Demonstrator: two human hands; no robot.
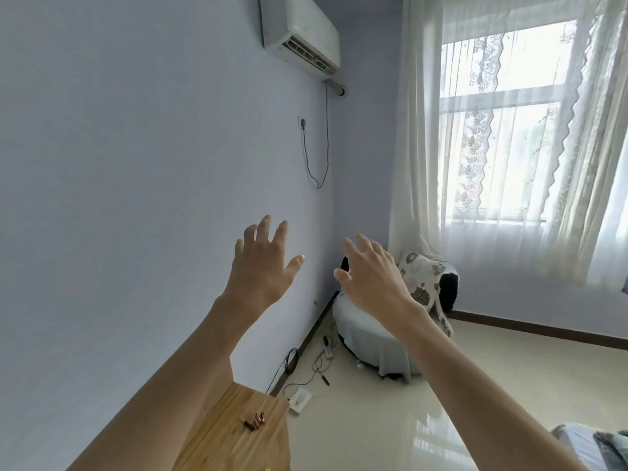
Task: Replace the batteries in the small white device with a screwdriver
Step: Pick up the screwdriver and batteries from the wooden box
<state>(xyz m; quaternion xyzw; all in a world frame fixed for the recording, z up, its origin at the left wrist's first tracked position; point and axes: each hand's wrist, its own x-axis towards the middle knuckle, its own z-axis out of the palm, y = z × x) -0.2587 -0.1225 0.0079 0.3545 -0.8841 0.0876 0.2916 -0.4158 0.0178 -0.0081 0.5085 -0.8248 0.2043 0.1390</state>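
My left hand [263, 263] and my right hand [370, 273] are both raised in front of me, fingers spread, holding nothing. Far below them, a few small batteries [255, 421], red and dark, lie on a wooden table [234, 447] at the bottom of the view. No white device and no screwdriver can be seen; my left forearm hides part of the table.
A pale wall fills the left side, with an air conditioner [300, 32] high up. A round cushioned seat [370, 338] stands in the corner beside cables and a power strip [328, 348] on the glossy floor. Curtains [509, 137] cover the window at right.
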